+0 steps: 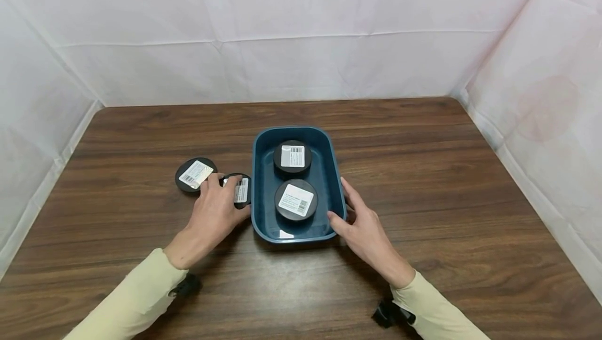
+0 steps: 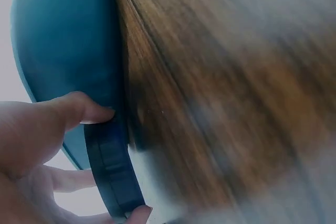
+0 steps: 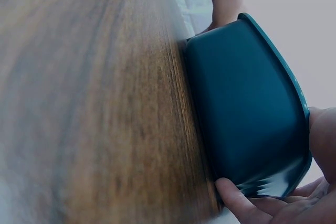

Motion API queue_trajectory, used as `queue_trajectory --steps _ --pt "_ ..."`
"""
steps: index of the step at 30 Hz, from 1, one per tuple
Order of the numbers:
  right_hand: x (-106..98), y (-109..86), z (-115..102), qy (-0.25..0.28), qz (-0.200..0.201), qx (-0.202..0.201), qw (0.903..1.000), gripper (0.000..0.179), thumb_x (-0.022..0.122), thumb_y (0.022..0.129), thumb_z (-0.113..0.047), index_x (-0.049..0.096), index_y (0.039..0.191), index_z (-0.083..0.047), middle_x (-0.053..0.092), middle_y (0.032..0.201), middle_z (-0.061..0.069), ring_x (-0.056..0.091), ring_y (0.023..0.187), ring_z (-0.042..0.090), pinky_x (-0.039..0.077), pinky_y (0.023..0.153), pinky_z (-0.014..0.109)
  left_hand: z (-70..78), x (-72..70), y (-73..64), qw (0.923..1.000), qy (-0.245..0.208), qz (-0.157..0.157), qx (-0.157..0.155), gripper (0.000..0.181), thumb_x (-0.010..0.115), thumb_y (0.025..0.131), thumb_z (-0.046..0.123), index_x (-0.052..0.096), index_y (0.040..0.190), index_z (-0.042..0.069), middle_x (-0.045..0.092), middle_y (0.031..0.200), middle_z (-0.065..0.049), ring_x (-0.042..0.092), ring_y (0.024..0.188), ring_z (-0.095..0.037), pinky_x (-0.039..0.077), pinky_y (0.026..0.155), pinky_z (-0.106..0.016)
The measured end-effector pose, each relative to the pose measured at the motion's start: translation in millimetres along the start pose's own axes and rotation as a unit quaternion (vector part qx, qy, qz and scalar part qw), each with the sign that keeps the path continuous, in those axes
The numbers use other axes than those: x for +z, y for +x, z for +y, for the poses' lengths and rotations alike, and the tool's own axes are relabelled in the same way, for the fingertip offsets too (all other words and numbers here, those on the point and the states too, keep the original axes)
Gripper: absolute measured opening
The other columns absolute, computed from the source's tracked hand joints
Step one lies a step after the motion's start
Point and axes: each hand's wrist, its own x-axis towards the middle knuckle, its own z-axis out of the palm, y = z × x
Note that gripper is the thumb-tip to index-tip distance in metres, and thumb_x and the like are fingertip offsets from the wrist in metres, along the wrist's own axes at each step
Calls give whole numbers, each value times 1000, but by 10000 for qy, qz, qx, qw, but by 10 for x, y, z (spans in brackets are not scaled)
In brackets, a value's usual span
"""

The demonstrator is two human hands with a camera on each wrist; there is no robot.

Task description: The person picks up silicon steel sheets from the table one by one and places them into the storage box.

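Note:
A blue plastic tray (image 1: pixel 262 229) lies on the table, with two round black containers in it. The far container (image 1: pixel 292 171) and the near container (image 1: pixel 296 214) both bear white barcode labels. Just left of the tray, my left hand (image 1: pixel 213 207) grips another flat round black container (image 2: pixel 113 166) between thumb and fingers, close against the tray's outer wall. A further black container (image 1: pixel 184 177) with a white label lies beyond those fingers. My right hand (image 1: pixel 367 230) holds the tray's right side, thumb at the rim and fingers along the outer wall (image 3: pixel 247 103).
The brown wooden table (image 1: pixel 451 199) stretches out on both sides of the tray. White sheeting (image 1: pixel 291 68) hangs behind the table and along its left and right sides. A black wrist device (image 1: pixel 388 313) sits under the right sleeve.

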Motion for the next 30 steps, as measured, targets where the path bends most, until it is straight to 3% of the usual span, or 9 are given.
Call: queue_trajectory --steps 12,22,30 --pt "3 -3 4 12 -9 6 10000 77 63 97 -19 21 161 -27 48 153 13 60 127 36 53 100 48 15 -56 -49 9991 -81 393 -130 57 70 83 27 55 129 -2 44 132 -35 46 119 -49 52 85 -60" --pt "-6 -1 3 28 15 28 10000 77 63 96 -18 22 161 -27 48 152 13 61 126 35 53 100 48 33 -76 -61 9985 -54 504 -183 60 70 81 27 55 131 -3 43 133 -37 46 117 -51 53 82 -62" --pt "-4 0 3 36 22 0 10000 77 63 96 -19 22 160 -28 49 152 12 61 126 35 53 100 48 47 -135 -67 9973 164 704 112 56 75 80 25 57 126 -3 46 128 -38 49 111 -53 54 77 -62"
